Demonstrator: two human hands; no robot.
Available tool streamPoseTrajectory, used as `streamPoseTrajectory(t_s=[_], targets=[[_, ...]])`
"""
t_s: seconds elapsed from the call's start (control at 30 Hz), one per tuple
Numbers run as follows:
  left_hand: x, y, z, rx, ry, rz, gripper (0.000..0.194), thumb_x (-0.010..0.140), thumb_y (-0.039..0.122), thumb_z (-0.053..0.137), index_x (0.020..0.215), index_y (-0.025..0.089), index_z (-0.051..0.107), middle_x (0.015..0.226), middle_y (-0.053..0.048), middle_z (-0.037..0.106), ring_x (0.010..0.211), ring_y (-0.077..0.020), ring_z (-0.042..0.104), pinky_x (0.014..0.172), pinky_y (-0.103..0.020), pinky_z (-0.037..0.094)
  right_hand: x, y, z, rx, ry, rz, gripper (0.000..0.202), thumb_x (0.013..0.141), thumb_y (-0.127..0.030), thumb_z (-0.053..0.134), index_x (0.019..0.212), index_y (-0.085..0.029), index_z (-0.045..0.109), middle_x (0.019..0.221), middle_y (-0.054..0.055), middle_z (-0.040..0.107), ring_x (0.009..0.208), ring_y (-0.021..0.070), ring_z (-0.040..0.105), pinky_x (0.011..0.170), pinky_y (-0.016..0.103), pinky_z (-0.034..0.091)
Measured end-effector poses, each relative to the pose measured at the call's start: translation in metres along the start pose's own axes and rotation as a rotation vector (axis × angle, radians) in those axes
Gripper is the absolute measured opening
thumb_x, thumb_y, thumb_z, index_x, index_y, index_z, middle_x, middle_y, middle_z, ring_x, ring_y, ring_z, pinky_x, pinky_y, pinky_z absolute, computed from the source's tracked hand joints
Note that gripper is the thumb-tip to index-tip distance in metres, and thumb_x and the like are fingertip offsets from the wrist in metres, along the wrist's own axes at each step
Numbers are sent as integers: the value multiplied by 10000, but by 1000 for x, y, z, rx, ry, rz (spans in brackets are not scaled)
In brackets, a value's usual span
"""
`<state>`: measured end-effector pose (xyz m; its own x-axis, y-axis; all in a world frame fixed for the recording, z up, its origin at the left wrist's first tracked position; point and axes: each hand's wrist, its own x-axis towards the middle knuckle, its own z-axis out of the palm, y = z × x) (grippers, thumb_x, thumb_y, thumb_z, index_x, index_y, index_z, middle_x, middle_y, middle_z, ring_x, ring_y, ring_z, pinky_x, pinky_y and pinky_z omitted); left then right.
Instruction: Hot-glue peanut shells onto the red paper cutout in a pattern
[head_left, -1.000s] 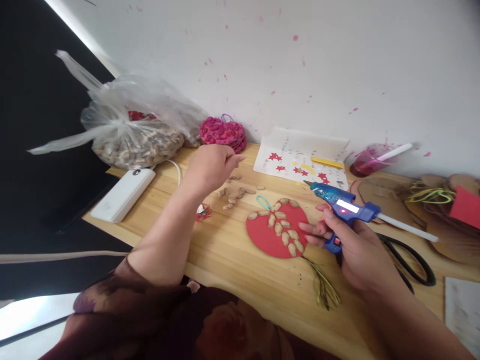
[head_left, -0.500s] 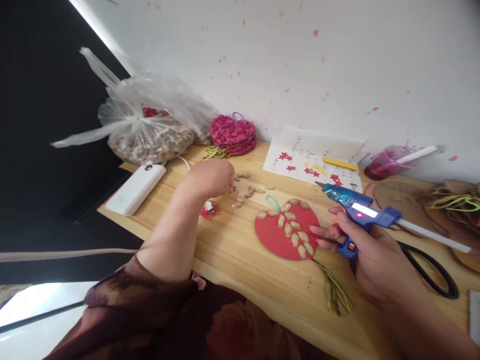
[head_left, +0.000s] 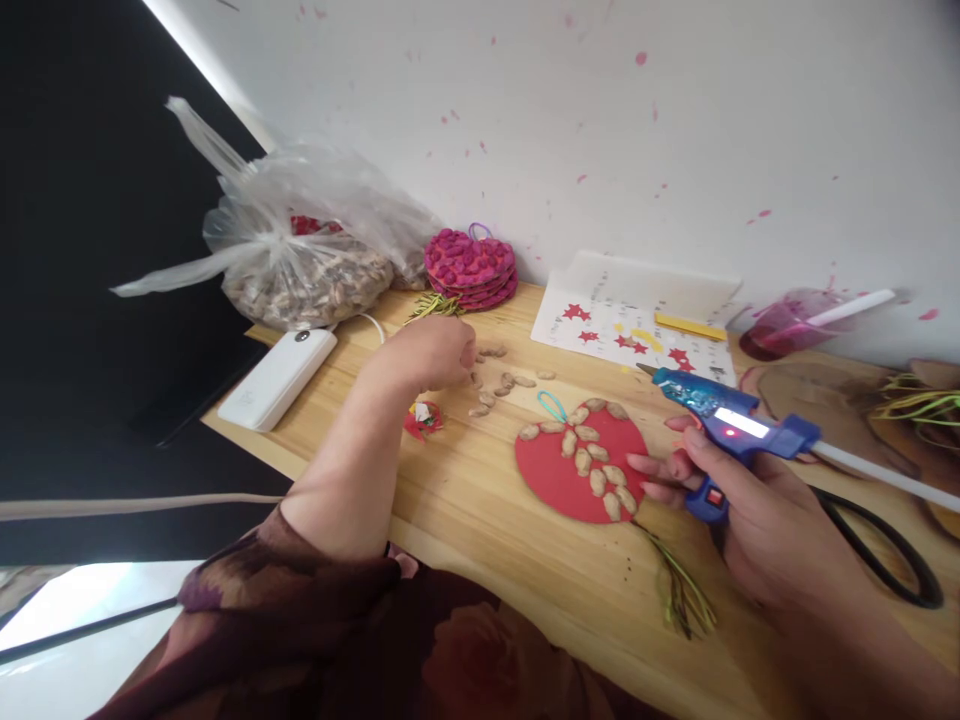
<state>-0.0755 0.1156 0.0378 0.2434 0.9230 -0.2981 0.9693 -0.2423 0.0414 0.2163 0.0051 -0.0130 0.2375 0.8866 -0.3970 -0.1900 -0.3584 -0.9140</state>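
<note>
In my right hand (head_left: pixel 750 510) is a blue glue gun (head_left: pixel 724 415), its nozzle toward the upper left and a white glue stick (head_left: pixel 885 470) out of its back. Two fingertips of that hand touch the edge of a red disc (head_left: pixel 544 475). Peanut shells (head_left: pixel 583 460) lie on the disc in a row across its middle and along its upper rim. A teal loop (head_left: pixel 553 405) is at its top, a green tassel (head_left: pixel 684 590) below. My left hand (head_left: pixel 442 352) is bent down at the loose peanut shells (head_left: pixel 507 381), fingers closed; what they hold is hidden.
A white power bank (head_left: pixel 277 380) and a tied plastic bag of shells (head_left: pixel 311 280) are at left. Behind are stacked magenta discs (head_left: pixel 471 268) and paper with red stars (head_left: pixel 600 345). A cup of dark pink liquid (head_left: pixel 780 330) and black scissors handle (head_left: pixel 885 550) are at right.
The view has shifted slightly, so things sit a little further right. Both hands keep nearly the same places, the left at the loose shells, the right around the glue gun.
</note>
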Motion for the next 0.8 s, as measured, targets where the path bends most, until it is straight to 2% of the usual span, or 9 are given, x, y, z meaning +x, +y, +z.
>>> streamPoseTrajectory(t_s=[0.2,0.3,0.37,0.47,0.53,0.67,0.8], targets=[[4,1,0,25,38,-87,145,776,284,653,851,206,748,898,-84,762,828,-243,670,640,-304,414,-1,-1,1,-8,3,-4,388,649,-406,905,922,-228,693,612,-29,615,772,261,780,583,246,650],[3,0,-5,-9,26,-140,288,886,357,550,771,186,751,806,-101,754,783,-241,672,662,-308,432,-2,-2,1,-6,-1,2,383,653,-400,904,922,-229,691,613,-32,618,761,253,779,584,242,646],[1,-4,-8,-42,53,-161,330,922,325,489,827,179,770,844,-102,765,815,-239,683,697,-302,451,-2,-3,2,-3,-3,3,374,656,-392,902,919,-230,690,614,-33,620,751,250,778,574,240,642],[-1,-10,-6,-74,69,-73,287,848,198,538,996,215,783,991,-59,781,906,-215,691,770,-274,463,-1,-2,1,0,0,0,363,652,-387,903,896,-230,685,613,-31,623,742,253,777,557,243,638],[-1,-13,-3,-81,44,21,310,813,174,569,1029,242,781,1029,-31,782,927,-199,688,805,-259,458,-1,-2,1,3,6,-5,368,644,-389,908,888,-225,687,610,-30,621,744,258,777,560,248,641],[3,-13,2,-74,-31,96,280,759,155,609,956,253,783,963,-3,789,868,-183,683,743,-251,444,-3,-2,1,11,-4,-6,371,645,-394,909,898,-228,696,615,-30,619,775,266,779,574,253,644],[7,-11,3,-68,-41,47,184,729,209,668,874,247,774,874,-5,777,790,-183,667,661,-261,415,-4,-3,1,10,-7,-22,374,670,-409,896,942,-228,714,624,-29,624,770,261,779,574,257,643]])
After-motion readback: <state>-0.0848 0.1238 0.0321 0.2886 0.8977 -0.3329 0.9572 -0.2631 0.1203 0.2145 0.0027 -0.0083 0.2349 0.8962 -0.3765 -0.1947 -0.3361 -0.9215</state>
